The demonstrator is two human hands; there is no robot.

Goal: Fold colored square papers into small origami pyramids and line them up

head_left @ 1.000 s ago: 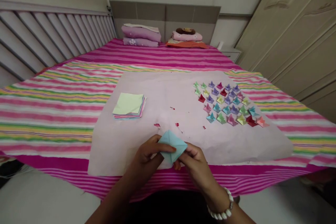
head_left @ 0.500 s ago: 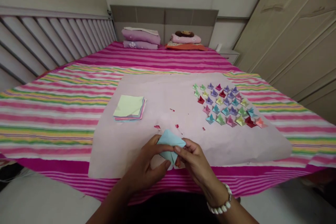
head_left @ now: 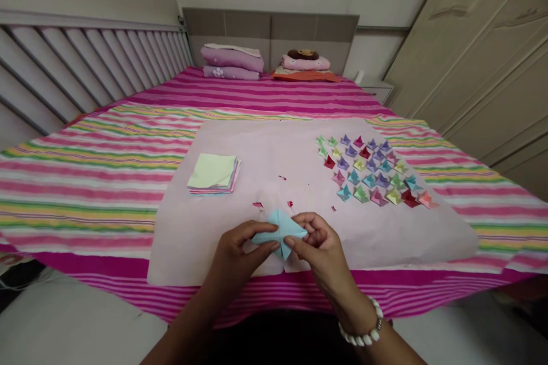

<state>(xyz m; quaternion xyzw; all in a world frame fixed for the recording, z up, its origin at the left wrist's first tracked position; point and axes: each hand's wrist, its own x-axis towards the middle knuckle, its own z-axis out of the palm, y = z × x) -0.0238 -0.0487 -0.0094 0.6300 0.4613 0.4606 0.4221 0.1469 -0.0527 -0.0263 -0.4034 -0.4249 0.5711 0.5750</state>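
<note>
A light blue folded origami paper [head_left: 279,224] is held between both hands, over the near edge of the white sheet. It has a diamond shape, with creases meeting near its middle. My left hand [head_left: 242,251] pinches its left side, thumb and index finger near the centre fold. My right hand [head_left: 319,242] grips the right side, its thumb pressed on the front and its fingers partly hidden behind. To the left lies a stack of square coloured paper [head_left: 213,171] with a pale yellow sheet on top. Rows of small folded paper figures [head_left: 371,165] in many colours stand to the right.
The large white sheet [head_left: 257,148] lies on a striped bed cover [head_left: 103,171]. Small red paper scraps [head_left: 290,204] are scattered just beyond my hands. Folded bedding [head_left: 232,60] sits by the headboard [head_left: 248,25]. A railing [head_left: 111,57] runs along the left side.
The blue paper has been turned a little and now lies flatter and wider between my hands. My left thumb and index finger have shifted along its left side.
</note>
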